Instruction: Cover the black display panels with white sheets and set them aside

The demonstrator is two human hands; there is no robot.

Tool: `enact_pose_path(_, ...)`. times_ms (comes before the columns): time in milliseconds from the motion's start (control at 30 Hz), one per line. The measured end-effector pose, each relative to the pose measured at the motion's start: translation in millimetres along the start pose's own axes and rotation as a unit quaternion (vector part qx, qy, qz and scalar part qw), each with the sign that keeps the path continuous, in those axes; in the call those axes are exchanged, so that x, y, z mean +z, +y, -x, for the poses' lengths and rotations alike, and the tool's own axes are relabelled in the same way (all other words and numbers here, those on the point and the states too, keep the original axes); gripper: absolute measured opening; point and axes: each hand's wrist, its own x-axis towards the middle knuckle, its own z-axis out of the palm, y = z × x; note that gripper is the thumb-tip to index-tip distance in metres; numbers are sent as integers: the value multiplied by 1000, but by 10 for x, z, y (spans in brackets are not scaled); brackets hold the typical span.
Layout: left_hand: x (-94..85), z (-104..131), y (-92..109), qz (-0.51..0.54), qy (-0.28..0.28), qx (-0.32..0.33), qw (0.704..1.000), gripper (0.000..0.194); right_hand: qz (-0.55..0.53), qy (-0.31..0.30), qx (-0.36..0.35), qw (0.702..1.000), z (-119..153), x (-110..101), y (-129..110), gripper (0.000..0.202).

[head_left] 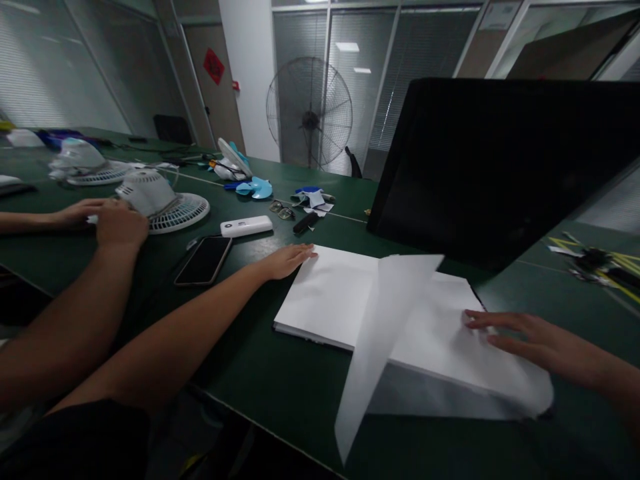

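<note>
left hand (289,261) lies flat on the open book's (327,290) corner, right hand (537,339) loosely spread, one raised page (384,323) flopping between them

Smooth, matt white paper fills an open book (333,287) on a dark green tabletop (243,357) with a faint sheen.
A lifted page (385,327) looks thin and matt; the phone (204,261) has a glossy, glass-like screen; an oblong white device (247,227) and a fan housing (143,190) appear smooth plastic; the black panel (490,167) looks dull; a large fan (310,121) wears metal wire.
</note>
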Motion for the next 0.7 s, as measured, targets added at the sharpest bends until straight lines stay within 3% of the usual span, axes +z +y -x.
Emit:
enact_pose_path(133, 20, -5, -33, -30, -2, 13, 999, 67, 26, -59, 24, 998, 8, 63, -219, 81)
enact_pose_path(233, 39, -15, -55, -34, 9, 32, 999, 70, 102, -33, 59, 993, 7, 184, -476, 97)
enact_pose_path(433, 38, -42, -50, 23, 26, 18, 999, 88, 195, 46, 50, 979, -48, 481, -876, 115)
enact_pose_path(533, 16, -42, -30, 41, 28, -2, 999, 97, 181, 62, 33, 981, -88, 540, -962, 106)
enact_pose_path(633, -1, -39, -19, 45, 24, -7, 999, 94, 153, 44, -3, 987, -115, 522, -1025, 83)
enact_pose_path(700, -2, -39, -19, 45, 22, -7, 999, 92, 145, 43, -11, 988, -128, 491, -1067, 79)
